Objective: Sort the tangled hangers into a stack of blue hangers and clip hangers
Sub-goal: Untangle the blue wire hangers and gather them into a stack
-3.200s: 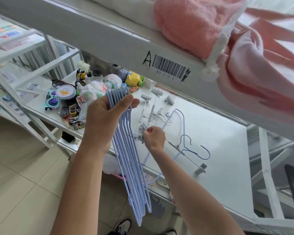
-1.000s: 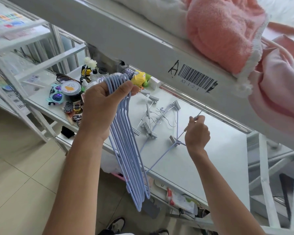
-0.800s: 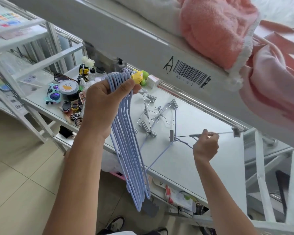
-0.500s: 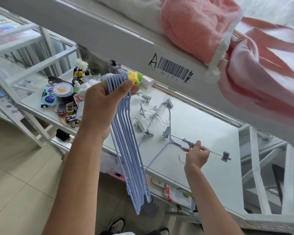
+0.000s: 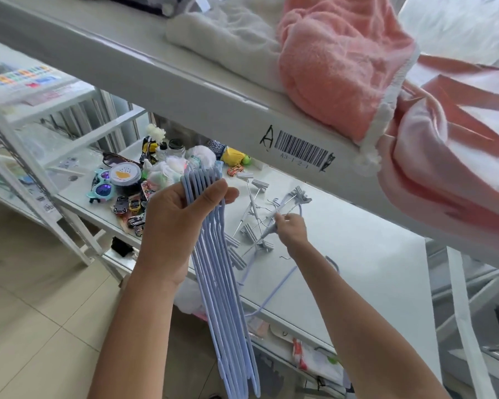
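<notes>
Two bare hands are working over a white shelf (image 5: 372,254). Raised at the near left, the left hand (image 5: 173,226) is gripping a bundle of blue hangers (image 5: 222,298), with the thumb pressing across the hooks at the top and the fingers curling behind; the bundle is hanging down past the shelf's near edge, its lower tips cut off at the bottom of the frame. Reaching farther in, the right hand (image 5: 290,228) is curling its fingers at the tangle of metal clip hangers (image 5: 260,220) lying on the shelf, seemingly pinching a wire or hook, though motion blur and the back of the hand are hiding exactly which piece. One loose blue hanger (image 5: 271,295) is lying on the shelf under the right forearm, partly hidden by it. Cluttering the far left of the shelf are toy sunglasses (image 5: 101,188), small toy cars (image 5: 127,205) and a round tin (image 5: 125,175). Above, pink towels (image 5: 343,67) are resting on an upper shelf bearing a barcode label (image 5: 300,149).
</notes>
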